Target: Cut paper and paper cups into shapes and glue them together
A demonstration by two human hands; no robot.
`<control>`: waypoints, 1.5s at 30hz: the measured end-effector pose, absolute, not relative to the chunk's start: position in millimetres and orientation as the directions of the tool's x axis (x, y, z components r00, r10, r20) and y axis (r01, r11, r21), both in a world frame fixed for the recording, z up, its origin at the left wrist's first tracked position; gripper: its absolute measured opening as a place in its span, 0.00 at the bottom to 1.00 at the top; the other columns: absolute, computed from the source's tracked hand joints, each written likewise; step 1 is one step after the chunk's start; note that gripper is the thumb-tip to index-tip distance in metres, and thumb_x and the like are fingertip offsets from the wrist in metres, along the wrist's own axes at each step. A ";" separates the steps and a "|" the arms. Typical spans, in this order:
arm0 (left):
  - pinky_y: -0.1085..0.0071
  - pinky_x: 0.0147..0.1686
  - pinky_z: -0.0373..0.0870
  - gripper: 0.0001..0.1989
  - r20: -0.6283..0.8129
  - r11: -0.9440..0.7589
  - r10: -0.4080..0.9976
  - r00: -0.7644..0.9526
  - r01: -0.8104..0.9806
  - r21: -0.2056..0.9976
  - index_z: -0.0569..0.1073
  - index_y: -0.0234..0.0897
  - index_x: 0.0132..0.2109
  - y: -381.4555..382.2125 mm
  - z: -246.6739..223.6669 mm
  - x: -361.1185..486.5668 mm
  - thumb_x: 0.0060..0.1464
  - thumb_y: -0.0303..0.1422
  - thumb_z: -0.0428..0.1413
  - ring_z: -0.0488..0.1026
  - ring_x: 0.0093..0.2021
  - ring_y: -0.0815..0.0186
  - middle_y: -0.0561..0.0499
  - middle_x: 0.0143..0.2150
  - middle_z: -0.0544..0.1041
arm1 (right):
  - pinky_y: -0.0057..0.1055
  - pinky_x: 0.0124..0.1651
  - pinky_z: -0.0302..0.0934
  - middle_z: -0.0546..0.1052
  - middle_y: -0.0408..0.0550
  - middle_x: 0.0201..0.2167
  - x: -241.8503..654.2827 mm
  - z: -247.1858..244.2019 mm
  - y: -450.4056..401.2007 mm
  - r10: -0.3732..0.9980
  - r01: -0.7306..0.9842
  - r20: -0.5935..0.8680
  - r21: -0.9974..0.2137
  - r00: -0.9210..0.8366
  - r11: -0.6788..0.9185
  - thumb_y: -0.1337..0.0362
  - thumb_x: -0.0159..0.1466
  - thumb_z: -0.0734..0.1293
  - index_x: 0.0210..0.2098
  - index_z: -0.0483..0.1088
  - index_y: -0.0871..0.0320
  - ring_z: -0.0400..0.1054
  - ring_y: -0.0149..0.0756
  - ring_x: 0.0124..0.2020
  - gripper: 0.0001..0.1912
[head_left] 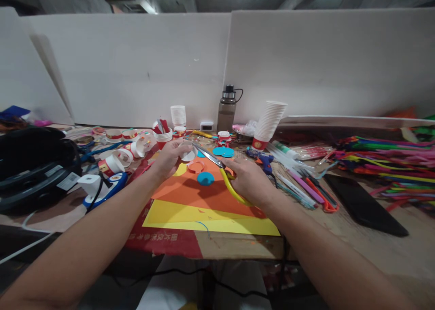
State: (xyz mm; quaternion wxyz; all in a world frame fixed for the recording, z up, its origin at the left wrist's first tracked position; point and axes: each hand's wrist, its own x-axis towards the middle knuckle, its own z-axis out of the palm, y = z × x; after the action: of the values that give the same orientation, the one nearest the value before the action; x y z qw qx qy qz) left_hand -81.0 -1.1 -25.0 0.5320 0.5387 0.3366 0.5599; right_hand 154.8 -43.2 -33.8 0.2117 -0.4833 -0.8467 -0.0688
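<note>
My right hand [246,176] is closed round a pair of yellow-handled scissors [211,156], whose blades point away to the left. The scissor tips reach close to my left hand [172,155]. That hand pinches a small white paper disc [189,155]. Below the blades, an orange-red ring [195,167] and a blue paper disc [205,179] show over the orange sheet [190,194]. More blue discs [223,152] lie just behind the scissors. Under the orange paper is a yellow sheet [163,217].
At the back stand a drink bottle [227,110] and a tall cup stack [270,124]. A glue gun [263,160], a phone [365,203] and colourful pipe cleaners [384,160] lie right. Left are cut paper cups [112,165] and a white plug on a blue base [113,188].
</note>
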 end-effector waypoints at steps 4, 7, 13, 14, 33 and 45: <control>0.76 0.21 0.53 0.10 0.224 -0.186 0.964 0.145 -0.236 0.954 0.70 0.32 0.25 -1.5 -24.2 -81.2 0.42 0.33 0.63 0.60 0.22 0.74 0.54 0.23 0.66 | 0.33 0.42 0.59 0.79 0.53 0.43 155.1 -34.1 -42.7 0.791 0.847 0.418 -0.086 -0.447 0.524 0.65 0.65 0.62 0.58 0.70 0.54 0.71 0.43 0.42 0.22; 0.77 0.20 0.54 0.10 0.215 -0.176 0.964 0.154 -0.234 0.956 0.70 0.32 0.25 -1.8 -23.6 -81.4 0.42 0.33 0.63 0.60 0.22 0.74 0.54 0.23 0.66 | 0.33 0.42 0.58 0.79 0.52 0.43 155.3 -33.7 -43.2 0.789 0.846 0.423 -0.089 -0.446 0.526 0.66 0.65 0.62 0.58 0.70 0.54 0.71 0.43 0.42 0.22; 0.78 0.18 0.54 0.10 0.182 -0.142 0.970 0.164 -0.226 0.964 0.69 0.33 0.26 -1.8 -22.6 -82.6 0.41 0.33 0.63 0.60 0.22 0.75 0.54 0.24 0.66 | 0.32 0.41 0.58 0.79 0.52 0.43 156.2 -32.9 -44.0 0.784 0.837 0.415 -0.090 -0.461 0.540 0.66 0.65 0.62 0.59 0.69 0.52 0.71 0.41 0.41 0.23; 0.78 0.18 0.54 0.11 0.172 -0.133 0.972 0.159 -0.229 0.964 0.69 0.33 0.26 -1.7 -22.4 -82.9 0.40 0.33 0.63 0.61 0.22 0.75 0.54 0.24 0.67 | 0.32 0.41 0.58 0.79 0.51 0.43 156.2 -32.8 -44.1 0.784 0.836 0.412 -0.089 -0.464 0.541 0.66 0.65 0.62 0.59 0.69 0.51 0.71 0.41 0.41 0.23; 0.76 0.24 0.59 0.10 0.124 -0.063 0.972 0.198 -0.289 0.955 0.73 0.32 0.28 2.3 -26.8 -85.3 0.39 0.31 0.65 0.65 0.24 0.74 0.54 0.25 0.70 | 0.29 0.39 0.63 0.81 0.49 0.44 159.1 -23.5 -41.7 0.893 0.845 0.278 -0.314 -0.355 0.433 0.66 0.64 0.63 0.53 0.74 0.50 0.74 0.41 0.41 0.20; 0.76 0.28 0.67 0.19 0.092 -0.030 0.966 0.241 -0.251 0.967 0.74 0.33 0.35 3.7 -41.6 -76.4 0.37 0.34 0.71 0.72 0.29 0.72 0.52 0.31 0.76 | 0.38 0.38 0.63 0.80 0.61 0.40 166.7 -27.7 -35.3 0.984 0.986 0.104 -0.066 -0.144 0.151 0.59 0.63 0.63 0.47 0.76 0.57 0.75 0.53 0.41 0.17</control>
State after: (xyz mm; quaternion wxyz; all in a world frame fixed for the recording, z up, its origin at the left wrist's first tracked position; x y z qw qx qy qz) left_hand -76.4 3.7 -41.6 0.6015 0.5088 0.3511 0.5060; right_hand 166.7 -35.3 -27.7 0.0609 -0.6515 -0.7561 -0.0091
